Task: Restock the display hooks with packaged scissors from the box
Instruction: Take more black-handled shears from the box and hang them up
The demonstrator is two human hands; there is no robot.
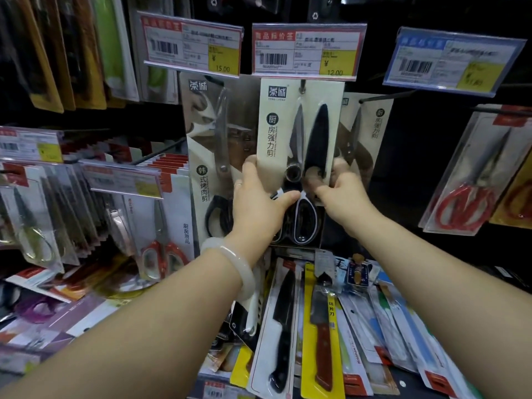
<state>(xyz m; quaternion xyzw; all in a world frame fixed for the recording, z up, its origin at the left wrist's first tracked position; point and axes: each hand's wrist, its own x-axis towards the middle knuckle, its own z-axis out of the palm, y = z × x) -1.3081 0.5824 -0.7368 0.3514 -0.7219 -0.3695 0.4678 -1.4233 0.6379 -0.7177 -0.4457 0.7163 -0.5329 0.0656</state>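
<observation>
Head view: both hands hold one scissors pack at the middle display hook.

I see my left hand gripping the left edge of the scissors pack, fingers behind the card and thumb across its front near the handles; my right hand pinches the right edge, thumb on the blister. The pack hangs upright at 12 o'clock from my hands, its top slot at the hook under the 12.00 price tag. At 9 o'clock a barbecue-scissors pack sits just beside it, edges almost touching. At 3 o'clock another pack hangs partly behind it, then dark open room before the red-handled scissors. At 6 o'clock packaged knives lie crowded on the shelf below.
</observation>
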